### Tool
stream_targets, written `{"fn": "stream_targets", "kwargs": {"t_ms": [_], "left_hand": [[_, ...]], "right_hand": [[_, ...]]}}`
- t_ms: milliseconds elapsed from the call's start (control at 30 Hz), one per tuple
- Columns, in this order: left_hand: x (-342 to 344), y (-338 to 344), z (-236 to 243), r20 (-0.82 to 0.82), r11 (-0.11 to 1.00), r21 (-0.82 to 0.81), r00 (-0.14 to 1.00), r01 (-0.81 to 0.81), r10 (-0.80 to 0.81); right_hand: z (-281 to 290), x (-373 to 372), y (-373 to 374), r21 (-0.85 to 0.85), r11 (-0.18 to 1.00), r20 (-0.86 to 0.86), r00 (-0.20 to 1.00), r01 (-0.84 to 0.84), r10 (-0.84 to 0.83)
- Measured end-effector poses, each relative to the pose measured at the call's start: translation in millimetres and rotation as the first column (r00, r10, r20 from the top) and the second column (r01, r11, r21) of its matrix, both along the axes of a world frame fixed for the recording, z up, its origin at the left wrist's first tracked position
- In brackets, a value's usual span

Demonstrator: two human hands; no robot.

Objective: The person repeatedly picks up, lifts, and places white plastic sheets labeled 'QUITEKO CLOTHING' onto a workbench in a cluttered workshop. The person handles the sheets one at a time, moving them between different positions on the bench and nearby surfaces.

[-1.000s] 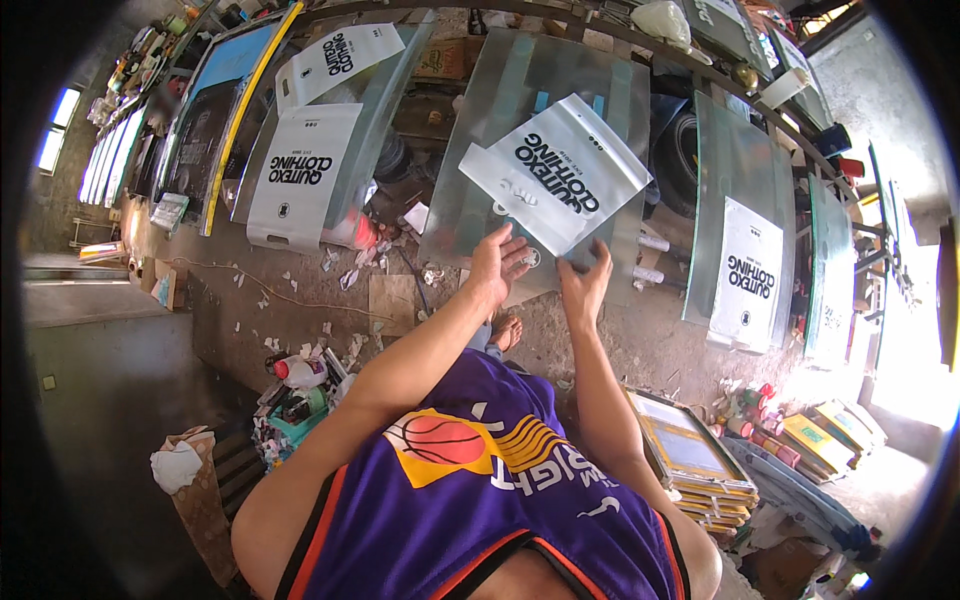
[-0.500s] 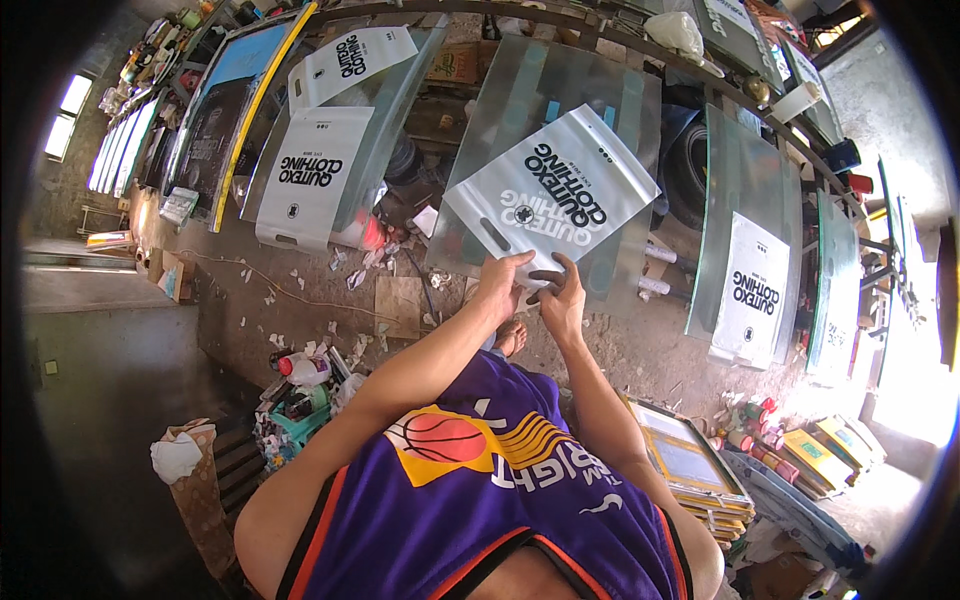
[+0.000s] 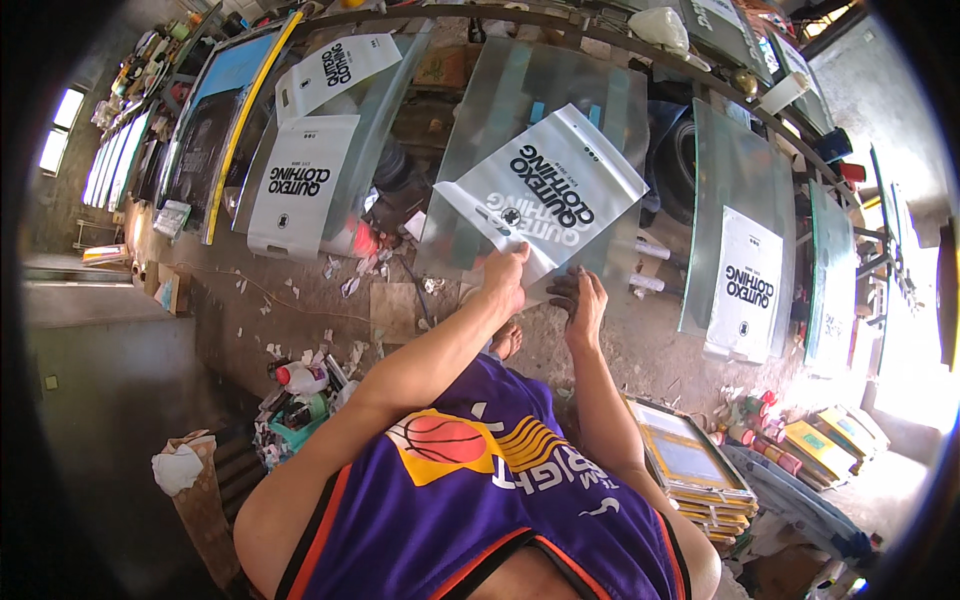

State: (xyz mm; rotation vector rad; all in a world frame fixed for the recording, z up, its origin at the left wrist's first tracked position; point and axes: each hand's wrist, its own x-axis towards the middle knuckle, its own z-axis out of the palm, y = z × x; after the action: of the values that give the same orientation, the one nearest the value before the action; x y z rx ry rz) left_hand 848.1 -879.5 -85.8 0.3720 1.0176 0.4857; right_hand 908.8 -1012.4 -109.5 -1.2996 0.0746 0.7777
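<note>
A translucent white plastic bag (image 3: 552, 190) with black print lies tilted over the middle glass sheet (image 3: 490, 105). Its near edge, beside the cut-out handle, is pinched in my left hand (image 3: 508, 278), thumb on top. That near part of the bag is lifted and creased. My right hand (image 3: 580, 305) is just right of the bag's near edge, apart from it, with dark-stained fingers bent and spread and nothing seen in them. Similar printed bags lie on the glass to the left, one near bag (image 3: 300, 190) and one far bag (image 3: 335, 75), and another printed bag (image 3: 747, 285) lies to the right.
Beyond the middle glass a tyre (image 3: 682, 165) shows under the racks. A yellow-edged screen frame (image 3: 250, 120) leans at far left. Stacked frames (image 3: 690, 450) stand at my right, and a teal basket of bottles (image 3: 295, 430) at my left. Paper scraps litter the floor.
My right hand has come off the bag's near edge and moved slightly right and down, its fingers spreading. My left hand keeps its hold. The view has shifted slightly.
</note>
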Motion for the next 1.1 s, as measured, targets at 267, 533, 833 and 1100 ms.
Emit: {"fn": "stream_targets", "kwargs": {"t_ms": [267,533,833,1100], "left_hand": [[20.6,30.5,85.5,0.240,0.945,0.327,0.965,0.024,-0.108],[-14.5,93.6,128.7,0.326,0.905,0.405,0.904,0.131,-0.277],[-32.5,155.3,104.2,0.281,0.908,0.413,0.937,0.076,-0.206],[5.4,202.4,93.4,0.120,0.844,0.522,0.969,0.124,-0.217]], "right_hand": [[-4.0,40.6,0.4,0.123,0.988,-0.048,0.995,0.089,-0.084],[30.0,125.3,42.0,0.443,0.850,-0.305,0.940,0.284,-0.155],[47.9,147.2,75.1,0.342,0.922,-0.031,0.983,0.181,-0.182],[72.2,179.8,101.0,0.201,0.959,0.144,0.963,0.198,-0.229]]}}
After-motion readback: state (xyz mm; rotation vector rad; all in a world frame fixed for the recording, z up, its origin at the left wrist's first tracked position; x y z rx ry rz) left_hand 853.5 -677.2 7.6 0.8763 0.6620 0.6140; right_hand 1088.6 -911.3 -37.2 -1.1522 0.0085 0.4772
